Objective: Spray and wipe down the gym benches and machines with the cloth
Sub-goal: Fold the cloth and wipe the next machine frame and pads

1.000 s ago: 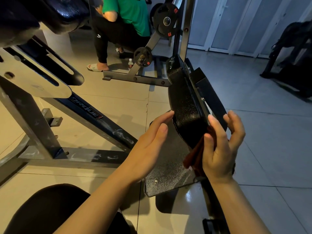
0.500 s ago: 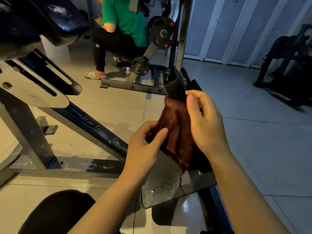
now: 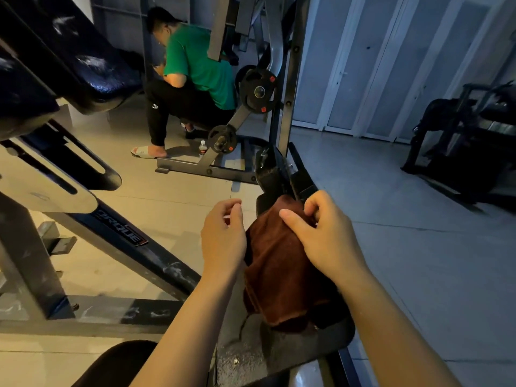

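**A:** Looking down from the head cam. Brown cloth [image 3: 282, 269] draping over the black machine pad [image 3: 268, 169], covering its near end and hanging down to the textured metal plate [image 3: 273, 356] below. Right hand [image 3: 326, 238] resting on top of the cloth, fingers curling in and pinching the fabric near its upper edge, thumb lying across it.

**B:** And the left hand [image 3: 223, 238]?

**A:** Sitting just beside the cloth on its left side, fingers loosely curling. Touching the fabric edge maybe, but gripping it? Cannot tell, palm side facing away.

**B:** Anything else around?

**A:** Plenty. Angled dark steel frame [image 3: 117, 230] with partial lettering crossing the left side, a shiny black bench pad [image 3: 69, 57] looming above it. Farther back, a person in a green shirt [image 3: 195, 68] crouching on the tiled floor [image 3: 391, 247], a small water bottle [image 3: 203, 148] standing near a sandalled foot. Weight plates [image 3: 258, 92] hanging on a lever arm just behind the pad. Pale panelled doors [image 3: 377, 65] along the back wall, another dark machine [image 3: 469, 141] off to the right, well apart.
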A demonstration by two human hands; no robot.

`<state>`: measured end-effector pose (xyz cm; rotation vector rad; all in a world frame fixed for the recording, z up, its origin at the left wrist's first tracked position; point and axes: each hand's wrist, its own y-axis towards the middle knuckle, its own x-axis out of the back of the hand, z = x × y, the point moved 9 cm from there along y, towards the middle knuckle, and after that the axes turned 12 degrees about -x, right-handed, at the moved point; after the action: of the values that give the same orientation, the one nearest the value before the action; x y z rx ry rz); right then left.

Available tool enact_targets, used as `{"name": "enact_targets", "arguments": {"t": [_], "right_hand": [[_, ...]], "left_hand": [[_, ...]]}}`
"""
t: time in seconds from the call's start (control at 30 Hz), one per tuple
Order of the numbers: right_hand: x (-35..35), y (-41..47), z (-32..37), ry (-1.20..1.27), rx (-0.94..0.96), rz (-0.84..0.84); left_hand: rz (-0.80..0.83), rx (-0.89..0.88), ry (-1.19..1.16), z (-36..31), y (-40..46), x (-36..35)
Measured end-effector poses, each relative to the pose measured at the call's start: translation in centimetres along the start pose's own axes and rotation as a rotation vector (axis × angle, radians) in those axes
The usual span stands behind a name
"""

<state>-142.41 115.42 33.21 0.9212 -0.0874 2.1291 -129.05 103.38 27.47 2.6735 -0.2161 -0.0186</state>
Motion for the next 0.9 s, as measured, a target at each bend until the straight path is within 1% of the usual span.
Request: {"name": "enact_targets", "arguments": {"t": [0.03, 0.07, 0.1, 0.13, 0.17, 0.2, 0.23, 0.3, 0.4, 0.5, 0.63, 0.7, 0.77, 0.83, 0.9], "right_hand": [[-0.1, 0.4, -0.1, 0.015, -0.008, 0.002], [-0.2, 0.6, -0.2, 0.032, -0.009, 0.015], [-0.3, 0.7, -0.3, 0.055, -0.007, 0.035], [-0.3, 0.7, -0.5, 0.085, -0.002, 0.047], [-0.1, 0.6, -0.8, 0.125, 0.003, 0.039], [0.4, 0.5, -1.3, 0.177, 0.009, 0.008], [0.9, 0.3, -2.1, 0.237, 0.014, -0.035], [1.4, 0.2, -4.3, 0.324, -0.002, -0.074], [-0.2, 0.5, -7.1, 0.316, -0.033, -0.006], [-1.5, 1.1, -8.2, 0.39, -0.061, 0.05], [-1.8, 1.2, -8.4, 0.428, -0.022, 0.053], [-1.7, 1.1, -8.3, 0.444, -0.006, 0.042], [-1.6, 1.1, -8.3, 0.433, -0.008, 0.028], [-1.4, 0.9, -8.2, 0.414, -0.004, 0.02], [-1.3, 0.8, -8.1, 0.385, 0.004, 0.012]], "left_hand": [[-0.039, -0.094, 0.058, -1.6, -0.2, 0.6], [-0.05, -0.228, 0.089, -3.8, -0.9, 1.0], [-0.002, -0.358, 0.107, -5.8, -2.0, 0.7], [0.111, -0.445, 0.13, -7.3, -3.5, -0.4], [0.253, -0.463, 0.158, -7.8, -5.1, -1.9], [0.383, -0.428, 0.202, -7.5, -6.4, -3.3], [0.462, -0.377, 0.264, -6.7, -7.0, -4.3], [0.546, -0.288, 0.323, -5.1, -6.7, -5.6], [0.603, -0.253, 0.285, -4.8, -5.2, -6.1], [0.673, -0.196, 0.204, -4.2, -3.9, -6.8], [0.721, -0.162, 0.17, -3.0, -1.2, -7.8], [0.787, -0.211, 0.258, -2.7, 0.3, -8.8], [0.805, -0.218, 0.294, -1.9, 2.1, -9.8], [0.789, -0.121, 0.252, -1.0, 3.6, -10.1], [0.777, -0.093, 0.269, -1.0, 4.2, -10.5]]}}
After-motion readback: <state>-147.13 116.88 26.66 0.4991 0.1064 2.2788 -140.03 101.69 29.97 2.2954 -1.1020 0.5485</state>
